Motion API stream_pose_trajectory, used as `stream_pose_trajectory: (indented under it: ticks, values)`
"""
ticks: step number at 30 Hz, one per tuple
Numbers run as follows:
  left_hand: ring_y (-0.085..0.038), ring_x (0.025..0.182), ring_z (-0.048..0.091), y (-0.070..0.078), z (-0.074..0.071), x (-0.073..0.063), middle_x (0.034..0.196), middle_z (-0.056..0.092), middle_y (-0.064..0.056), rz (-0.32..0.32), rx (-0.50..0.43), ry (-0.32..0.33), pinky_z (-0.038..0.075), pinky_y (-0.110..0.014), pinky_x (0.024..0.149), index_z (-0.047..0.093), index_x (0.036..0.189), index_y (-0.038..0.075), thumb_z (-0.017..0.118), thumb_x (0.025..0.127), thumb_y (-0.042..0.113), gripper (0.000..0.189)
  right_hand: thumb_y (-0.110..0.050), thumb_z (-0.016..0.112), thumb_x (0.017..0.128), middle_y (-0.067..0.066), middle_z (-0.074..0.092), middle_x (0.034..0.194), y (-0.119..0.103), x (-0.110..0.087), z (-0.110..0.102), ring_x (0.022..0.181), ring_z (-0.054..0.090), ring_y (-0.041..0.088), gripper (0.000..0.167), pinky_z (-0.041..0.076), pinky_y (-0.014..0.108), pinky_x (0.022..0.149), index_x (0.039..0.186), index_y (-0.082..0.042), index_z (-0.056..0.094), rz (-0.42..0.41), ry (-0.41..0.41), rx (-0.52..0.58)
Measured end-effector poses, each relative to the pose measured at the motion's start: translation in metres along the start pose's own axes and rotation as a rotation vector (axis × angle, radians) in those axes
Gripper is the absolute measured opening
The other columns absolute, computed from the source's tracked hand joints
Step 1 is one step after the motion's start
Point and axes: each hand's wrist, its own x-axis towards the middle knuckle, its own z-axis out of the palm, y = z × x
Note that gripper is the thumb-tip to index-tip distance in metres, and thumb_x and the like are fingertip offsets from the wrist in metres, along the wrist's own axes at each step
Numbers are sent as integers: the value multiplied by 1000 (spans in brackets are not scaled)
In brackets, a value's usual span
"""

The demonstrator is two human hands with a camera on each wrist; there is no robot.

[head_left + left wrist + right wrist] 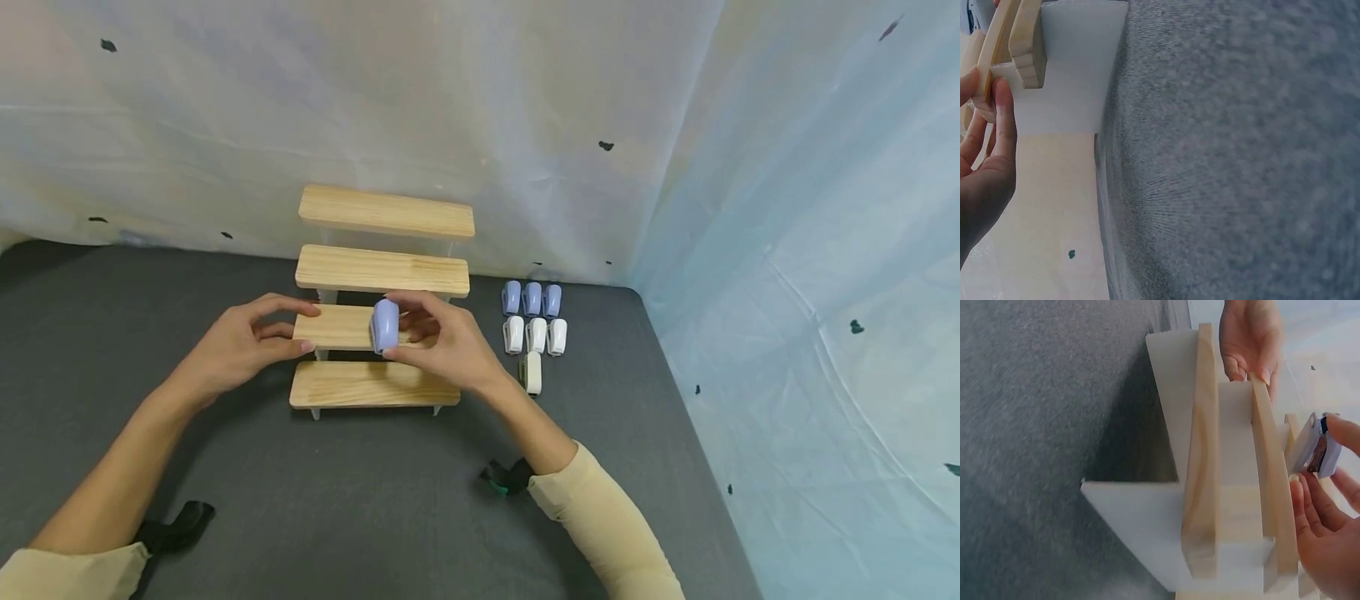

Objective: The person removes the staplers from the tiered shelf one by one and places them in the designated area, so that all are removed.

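A small lilac stapler (386,325) is held between the thumb and fingers of my right hand (450,337), over the second-lowest step (337,327) of a wooden display rack. In the right wrist view the stapler (1330,455) shows its metal inside, and some fingers of the right hand (1325,515) are beside the step's edge. My left hand (243,337) grips the left end of that same step. Thumb and fingers pinch the board (986,69) from both faces in the left wrist view.
Three lilac staplers (532,298) stand right of the rack, with three white staplers (536,336) before them and one cream stapler (532,372) nearest. Other steps (375,385) rise below and above. Behind hangs a pale curtain (450,100); grey cloth (337,500) covers the table.
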Motion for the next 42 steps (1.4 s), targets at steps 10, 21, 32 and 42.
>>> stream_pose_trajectory:
  ticks: [10, 21, 32, 42]
  values:
    - [-7, 98, 66, 1, 0, 0, 143, 46, -4, 15, -10, -14, 52, -25, 77, 56, 136, 12, 72, 94, 24, 47, 7, 81, 78, 24, 62, 123, -24, -14, -18, 104, 65, 39, 65, 51, 52, 89, 136, 5, 51, -10, 27, 76]
    - [-7, 98, 66, 2, 2, 0, 143, 43, -4, 29, -15, -24, 52, -26, 77, 56, 136, 11, 72, 94, 23, 46, 12, 74, 82, 24, 55, 130, -24, -34, -40, 99, 67, 41, 62, 53, 51, 85, 138, 6, 49, 7, 69, 102]
    - [-9, 98, 66, 2, 2, 1, 141, 44, -2, 28, -30, -37, 52, -24, 77, 57, 136, 10, 72, 94, 22, 46, 11, 75, 82, 22, 55, 131, -16, -53, -58, 98, 66, 39, 62, 52, 52, 85, 138, 5, 49, 64, 110, 43]
    - [-8, 97, 66, -3, -7, -6, 144, 43, -3, 9, -3, -33, 52, -25, 77, 56, 136, 10, 71, 94, 23, 46, 5, 78, 82, 12, 57, 130, 17, -63, -66, 97, 66, 28, 65, 53, 46, 83, 140, -5, 52, 99, 131, -2]
